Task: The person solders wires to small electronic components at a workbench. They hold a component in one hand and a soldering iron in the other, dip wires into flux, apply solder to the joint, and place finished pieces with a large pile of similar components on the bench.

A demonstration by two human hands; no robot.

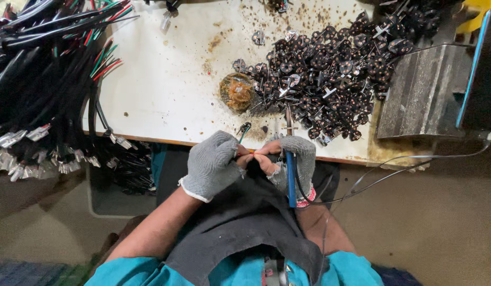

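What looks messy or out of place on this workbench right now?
Brown specks and stains are scattered across the white table, thickest beside the crusty brown lump. The small black parts lie in a loose heap, unsorted.

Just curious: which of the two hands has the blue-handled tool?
The right hand: the blue tool runs through its gloved grip, tip toward the table. The left hand pinches only a small wired part.
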